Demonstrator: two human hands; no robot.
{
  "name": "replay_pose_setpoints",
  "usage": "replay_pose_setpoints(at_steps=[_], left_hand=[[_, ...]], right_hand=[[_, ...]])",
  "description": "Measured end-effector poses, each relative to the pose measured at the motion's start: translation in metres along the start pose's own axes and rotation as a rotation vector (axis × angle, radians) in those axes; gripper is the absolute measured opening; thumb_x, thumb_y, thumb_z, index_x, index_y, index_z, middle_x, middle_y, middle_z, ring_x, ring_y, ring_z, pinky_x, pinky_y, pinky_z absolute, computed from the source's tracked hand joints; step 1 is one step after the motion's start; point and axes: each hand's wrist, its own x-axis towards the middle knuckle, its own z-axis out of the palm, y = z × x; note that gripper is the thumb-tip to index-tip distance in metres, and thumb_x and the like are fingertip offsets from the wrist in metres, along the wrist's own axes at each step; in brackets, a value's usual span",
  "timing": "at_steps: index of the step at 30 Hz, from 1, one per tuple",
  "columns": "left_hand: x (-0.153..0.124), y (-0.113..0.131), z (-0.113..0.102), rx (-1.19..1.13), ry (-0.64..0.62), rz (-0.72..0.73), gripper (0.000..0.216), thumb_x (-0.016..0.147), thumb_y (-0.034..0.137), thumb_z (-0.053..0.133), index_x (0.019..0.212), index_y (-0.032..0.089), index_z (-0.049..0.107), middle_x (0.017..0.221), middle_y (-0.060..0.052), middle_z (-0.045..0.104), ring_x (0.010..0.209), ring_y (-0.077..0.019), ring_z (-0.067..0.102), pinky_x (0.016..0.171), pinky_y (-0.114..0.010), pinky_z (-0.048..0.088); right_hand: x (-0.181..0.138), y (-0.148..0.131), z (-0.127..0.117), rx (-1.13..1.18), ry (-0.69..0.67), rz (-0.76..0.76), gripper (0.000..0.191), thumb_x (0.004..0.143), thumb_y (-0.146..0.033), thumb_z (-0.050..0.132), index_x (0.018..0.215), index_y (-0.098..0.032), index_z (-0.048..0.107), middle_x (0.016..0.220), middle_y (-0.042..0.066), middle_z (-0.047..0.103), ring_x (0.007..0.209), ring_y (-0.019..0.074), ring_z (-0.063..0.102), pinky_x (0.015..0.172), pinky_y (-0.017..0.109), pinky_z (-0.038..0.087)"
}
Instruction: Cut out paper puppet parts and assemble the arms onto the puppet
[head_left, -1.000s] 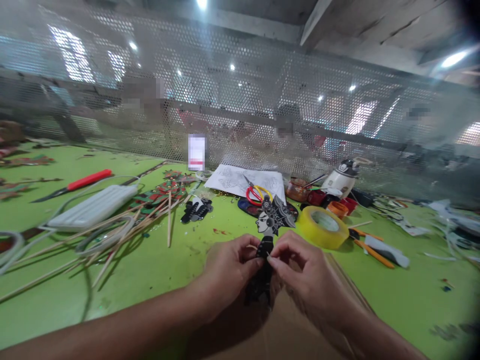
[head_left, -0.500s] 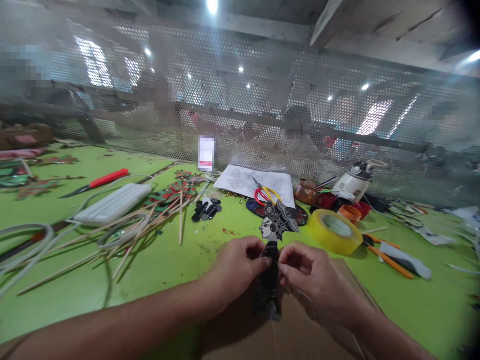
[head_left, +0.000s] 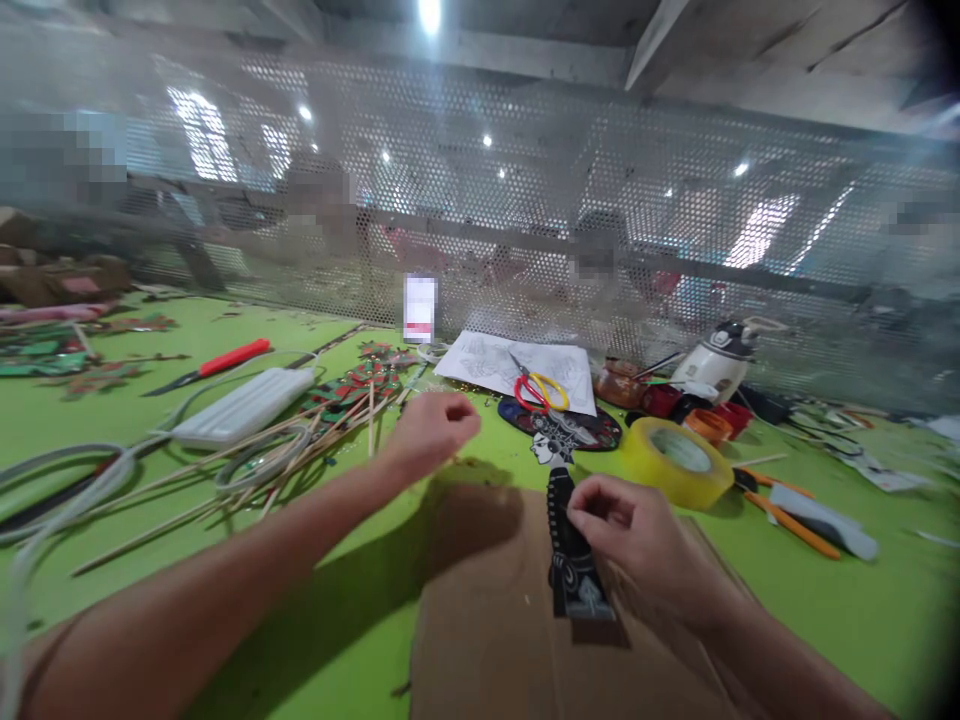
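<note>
My right hand (head_left: 622, 525) pinches the right edge of a flat black puppet figure (head_left: 571, 525) at its middle. The figure stands upright, with a white face in profile, a patterned headdress and pale patterns near its lower end. Beneath it lies a brown cardboard sheet (head_left: 480, 640). Farther forward and left, my left hand (head_left: 431, 430) is away from the figure, over the spot by the thin wooden sticks (head_left: 292, 460). Its fingers are curled together, and whatever they hold or touch is hidden.
Scissors (head_left: 536, 385) rest on a drawing sheet (head_left: 480, 360). At right are a yellow tape roll (head_left: 679, 465), orange-handled pliers (head_left: 787, 515), paint pots (head_left: 705, 425) and a white-and-black jug (head_left: 716, 365). A white power strip (head_left: 244, 408) and red-handled knife (head_left: 232, 357) lie left. A perforated screen (head_left: 465, 200) stands behind.
My left hand has let go of the figure and moved forward and left, now covering the small black cut-out pieces. My right hand still holds the figure, whose front is more exposed.
</note>
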Motion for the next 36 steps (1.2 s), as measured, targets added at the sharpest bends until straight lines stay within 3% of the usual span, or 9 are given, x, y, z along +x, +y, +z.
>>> replay_pose_setpoints(at_steps=[3,7,12,17,23,28,36], left_hand=[[0.026,-0.031,-0.024,0.263,0.102,-0.082,0.018,0.075,0.026,0.056,0.079,0.017,0.071,0.081,-0.01,0.071,0.081,-0.0249,0.064,0.075,-0.032,0.045],[0.039,-0.06,-0.039,0.429,0.013,-0.181,0.014,0.069,0.025,0.063,0.068,0.014,0.07,0.073,-0.015,0.069,0.079,-0.0316,0.064,0.074,-0.037,0.045],[0.037,-0.064,-0.036,0.496,-0.101,-0.171,0.02,0.067,0.035,0.068,0.065,0.016,0.068,0.074,-0.013,0.07,0.082,-0.0297,0.064,0.073,-0.033,0.045],[0.038,-0.065,-0.03,0.488,-0.117,-0.164,0.015,0.066,0.032,0.068,0.063,0.017,0.066,0.083,-0.016,0.071,0.085,-0.0327,0.065,0.072,-0.035,0.044],[0.035,-0.064,-0.038,0.333,-0.054,-0.118,0.012,0.075,0.022,0.06,0.066,0.015,0.057,0.076,-0.009,0.067,0.081,-0.025,0.062,0.071,-0.029,0.04],[0.029,-0.045,-0.047,0.022,-0.107,-0.092,0.012,0.088,0.021,0.047,0.088,0.012,0.055,0.071,-0.003,0.067,0.058,-0.0137,0.061,0.058,-0.021,0.039],[0.016,-0.013,-0.031,-0.338,-0.18,-0.036,0.026,0.085,0.018,0.053,0.106,0.01,0.066,0.065,0.0,0.062,0.051,-0.0078,0.047,0.05,-0.019,0.033]], right_hand=[[0.003,0.004,-0.001,-0.035,-0.042,0.03,0.011,0.069,-0.028,0.059,0.069,-0.017,0.059,0.063,-0.001,0.056,0.059,0.0134,0.05,0.055,0.025,0.04],[0.001,0.006,0.001,-0.108,-0.1,0.033,0.009,0.071,-0.026,0.057,0.068,-0.018,0.059,0.063,-0.001,0.057,0.059,0.0133,0.05,0.055,0.025,0.038],[-0.002,0.005,0.001,-0.148,-0.107,0.02,0.006,0.072,-0.023,0.055,0.068,-0.019,0.059,0.065,-0.001,0.058,0.06,0.014,0.051,0.057,0.026,0.039],[-0.001,0.009,0.001,-0.149,-0.097,-0.002,0.005,0.072,-0.02,0.057,0.068,-0.019,0.059,0.065,-0.001,0.06,0.061,0.0139,0.052,0.056,0.025,0.039],[-0.001,0.009,0.0,-0.163,-0.116,0.009,0.004,0.074,-0.02,0.057,0.071,-0.019,0.06,0.066,-0.001,0.06,0.062,0.0137,0.052,0.057,0.025,0.04],[-0.001,0.003,0.001,-0.16,-0.107,0.037,0.004,0.073,-0.016,0.058,0.07,-0.018,0.061,0.063,-0.002,0.059,0.058,0.0124,0.051,0.054,0.023,0.038],[-0.003,-0.008,-0.005,-0.331,-0.138,0.004,0.01,0.074,-0.01,0.057,0.071,-0.018,0.063,0.062,-0.003,0.06,0.058,0.0116,0.051,0.053,0.022,0.037]])
